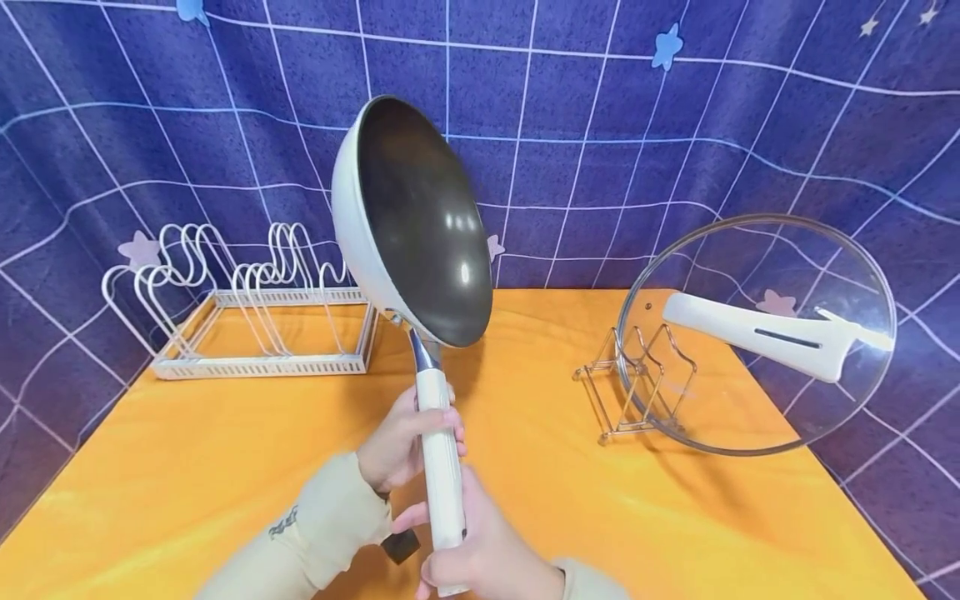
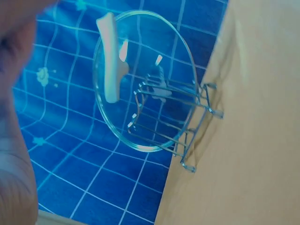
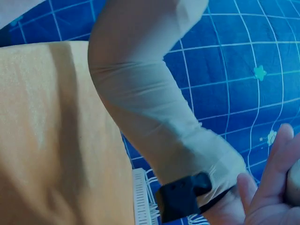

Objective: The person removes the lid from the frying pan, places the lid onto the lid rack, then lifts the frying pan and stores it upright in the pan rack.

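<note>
A wok-shaped frying pan (image 1: 427, 225), white outside and dark inside, is held up above the table in the head view, its bowl tilted and facing right. My left hand (image 1: 408, 442) grips the upper part of its white handle (image 1: 442, 467), below the metal neck. Lower down, my right hand (image 1: 487, 533) holds the end of that handle, thumb across it. The right wrist view catches the right hand's fingers (image 3: 272, 183) around the handle's end at the lower right. Only a blurred part of the left hand (image 2: 16, 154) shows in the left wrist view.
A white wire rack (image 1: 262, 367) stands on the orange-covered table (image 1: 300, 425) at left. To the right, a glass lid (image 1: 757, 417) with a white handle leans upright in a small metal rack (image 1: 637, 425). A blue gridded curtain (image 1: 570, 167) hangs behind.
</note>
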The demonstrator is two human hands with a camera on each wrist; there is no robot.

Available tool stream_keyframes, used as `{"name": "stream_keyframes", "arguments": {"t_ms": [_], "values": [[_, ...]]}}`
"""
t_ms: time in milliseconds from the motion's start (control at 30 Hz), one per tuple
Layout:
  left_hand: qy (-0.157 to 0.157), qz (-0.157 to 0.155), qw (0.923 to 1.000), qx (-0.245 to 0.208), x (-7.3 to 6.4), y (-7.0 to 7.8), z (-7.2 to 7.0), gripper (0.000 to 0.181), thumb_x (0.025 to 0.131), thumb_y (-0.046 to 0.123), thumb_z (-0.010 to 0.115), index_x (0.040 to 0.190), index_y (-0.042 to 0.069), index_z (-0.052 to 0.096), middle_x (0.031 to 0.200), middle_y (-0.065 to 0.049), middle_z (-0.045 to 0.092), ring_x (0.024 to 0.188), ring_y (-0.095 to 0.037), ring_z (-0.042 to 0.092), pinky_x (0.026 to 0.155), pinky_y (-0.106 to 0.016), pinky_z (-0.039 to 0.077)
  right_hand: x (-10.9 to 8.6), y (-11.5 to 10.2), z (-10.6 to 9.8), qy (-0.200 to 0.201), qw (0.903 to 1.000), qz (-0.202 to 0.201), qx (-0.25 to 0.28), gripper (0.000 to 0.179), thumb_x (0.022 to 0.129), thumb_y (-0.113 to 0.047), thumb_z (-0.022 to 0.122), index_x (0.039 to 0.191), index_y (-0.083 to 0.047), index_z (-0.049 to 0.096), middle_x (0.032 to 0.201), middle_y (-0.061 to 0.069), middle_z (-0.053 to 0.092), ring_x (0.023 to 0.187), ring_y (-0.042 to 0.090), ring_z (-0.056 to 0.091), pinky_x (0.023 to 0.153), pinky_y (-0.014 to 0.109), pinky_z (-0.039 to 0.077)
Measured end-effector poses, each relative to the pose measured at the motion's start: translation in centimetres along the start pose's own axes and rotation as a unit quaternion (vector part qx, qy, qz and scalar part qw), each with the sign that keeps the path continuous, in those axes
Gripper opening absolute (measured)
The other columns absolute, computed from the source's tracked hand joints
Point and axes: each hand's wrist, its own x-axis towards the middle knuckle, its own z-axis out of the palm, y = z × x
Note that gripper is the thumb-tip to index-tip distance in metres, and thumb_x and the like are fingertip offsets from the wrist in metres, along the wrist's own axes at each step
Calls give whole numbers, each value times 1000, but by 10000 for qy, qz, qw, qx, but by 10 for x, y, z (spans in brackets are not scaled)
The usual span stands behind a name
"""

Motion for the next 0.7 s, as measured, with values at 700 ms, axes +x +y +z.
{"name": "stream_keyframes", "arguments": {"t_ms": [700], "values": [[-184,-350,9992,93,1,1,-6,27,82,-2,52,99,6,34,91,-9,67,64,-15,64,66,-30,57,9,19,-23,-885,9951,-414,-175,96,70,10,52,146,-6,-4,119,18,58,62,9,62,56,20,52]]}}
